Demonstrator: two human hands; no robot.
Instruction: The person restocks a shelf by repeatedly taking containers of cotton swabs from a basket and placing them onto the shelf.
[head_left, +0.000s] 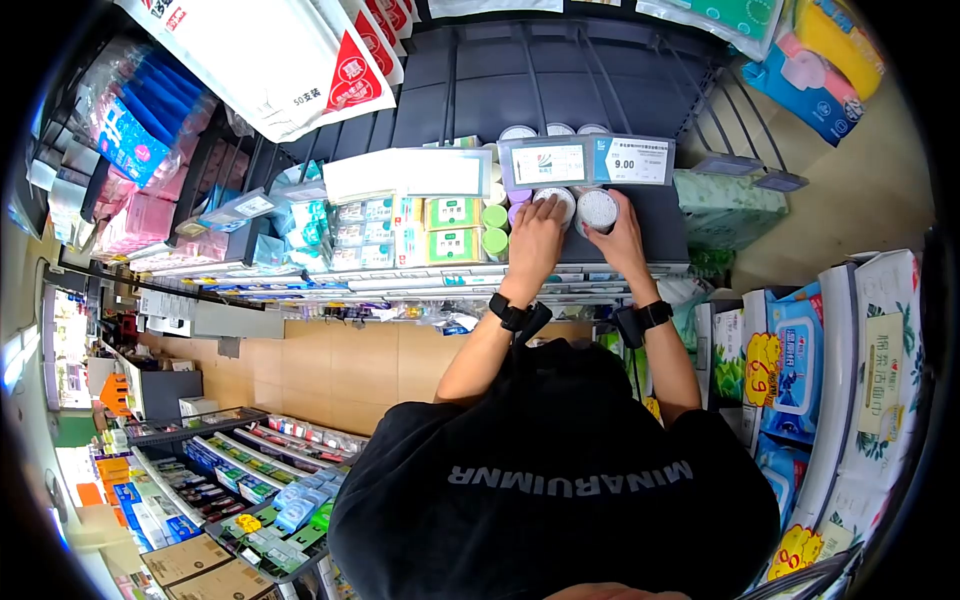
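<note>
At the front of the shelf, my right hand (622,240) curls round the side of a round canister (597,210) with a white speckled lid. Just to its left, my left hand (538,240) has its bent fingers over the near edge of a second white-topped canister (560,199); the fingertips are partly hidden. Purple-lidded canisters (518,198) and green-lidded canisters (495,228) stand in rows beside my left hand. More white lids (518,132) show behind the price label.
A price label (632,161) reading 9.00 hangs close above my hands. Green-and-yellow boxes (453,246) sit to the left on the shelf. Metal hooks (612,85) stick out above. A green patterned package (730,208) is at the right, with wet-wipe packs (797,365) nearer.
</note>
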